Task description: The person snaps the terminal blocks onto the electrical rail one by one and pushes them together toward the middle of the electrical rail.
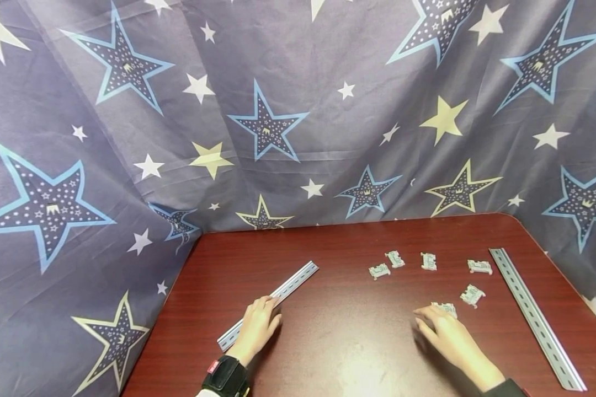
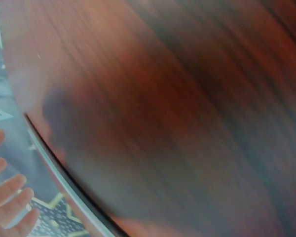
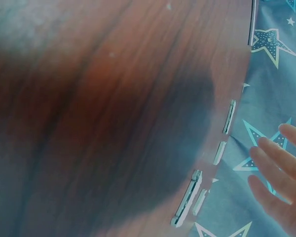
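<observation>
A short slotted metal DIN rail (image 1: 295, 280) lies slantwise on the left half of the table. My left hand (image 1: 260, 325) hovers over its lower part and hides some of it; in the left wrist view the fingers (image 2: 10, 190) are spread loosely, with the rail (image 2: 71, 190) beside them. On the right, my right hand (image 1: 452, 339) is close to a grey terminal block (image 1: 445, 310) and partly covers it. Extended, parted fingers (image 3: 276, 158) with nothing between them show in the right wrist view. Another terminal block (image 1: 472, 295) sits just beyond that hand.
Farther back lie more terminal blocks (image 1: 379, 271), spread toward the right. A longer slotted rail (image 1: 536, 320) runs along the right side of the reddish-brown table (image 1: 347, 325). A star-patterned cloth (image 1: 288, 182) hangs behind the table and at its sides.
</observation>
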The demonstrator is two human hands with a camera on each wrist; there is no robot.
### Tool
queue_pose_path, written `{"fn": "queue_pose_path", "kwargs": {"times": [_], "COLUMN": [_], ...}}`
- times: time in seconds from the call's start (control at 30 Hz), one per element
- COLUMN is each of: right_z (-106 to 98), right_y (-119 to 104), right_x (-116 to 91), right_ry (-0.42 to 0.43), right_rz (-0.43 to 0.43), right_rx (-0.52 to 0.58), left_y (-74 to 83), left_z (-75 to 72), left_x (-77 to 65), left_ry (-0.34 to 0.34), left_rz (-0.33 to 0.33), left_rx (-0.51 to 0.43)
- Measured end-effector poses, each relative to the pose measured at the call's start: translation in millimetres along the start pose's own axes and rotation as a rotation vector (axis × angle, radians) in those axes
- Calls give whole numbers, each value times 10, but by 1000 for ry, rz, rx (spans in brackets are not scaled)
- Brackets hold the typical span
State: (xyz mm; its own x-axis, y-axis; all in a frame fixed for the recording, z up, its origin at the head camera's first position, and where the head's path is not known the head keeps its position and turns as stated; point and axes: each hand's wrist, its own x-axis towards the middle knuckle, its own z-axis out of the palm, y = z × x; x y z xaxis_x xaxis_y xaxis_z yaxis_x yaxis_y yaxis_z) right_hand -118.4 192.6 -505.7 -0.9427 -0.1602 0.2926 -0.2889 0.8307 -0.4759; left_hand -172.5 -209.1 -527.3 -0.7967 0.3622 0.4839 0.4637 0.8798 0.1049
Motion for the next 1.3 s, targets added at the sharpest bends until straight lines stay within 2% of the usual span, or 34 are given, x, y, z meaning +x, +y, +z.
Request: {"fn": "queue_pose_path", "kwargs": {"times": [0.27,0.47,0.67,0.97,1.17,1.3], "right_z": [-7,1,6,-31,-35,-41], "right_y": [22,50,76,72,101,118], "right_x": [-4,-23,-43,-37,-38,-42], "right_ry": [4,35,11,-14,-63,-66], "right_rz": [-4,-40,-7,20,56,58], "right_rx": [-22,-71,-68,-59,-47,-48], "left_y": [-224,-292,-328,-338,-347,-359], "left_z": [85,90,78,28,24,36], "left_x": [-84,-119,-126,-53,-42,-34], "left_ry": [24,-64,-153,-181,-179,-181], "left_rz": [-99,-183,-256,-264,-237,-220], "left_rx": [45,73,65,26,10,6]}}
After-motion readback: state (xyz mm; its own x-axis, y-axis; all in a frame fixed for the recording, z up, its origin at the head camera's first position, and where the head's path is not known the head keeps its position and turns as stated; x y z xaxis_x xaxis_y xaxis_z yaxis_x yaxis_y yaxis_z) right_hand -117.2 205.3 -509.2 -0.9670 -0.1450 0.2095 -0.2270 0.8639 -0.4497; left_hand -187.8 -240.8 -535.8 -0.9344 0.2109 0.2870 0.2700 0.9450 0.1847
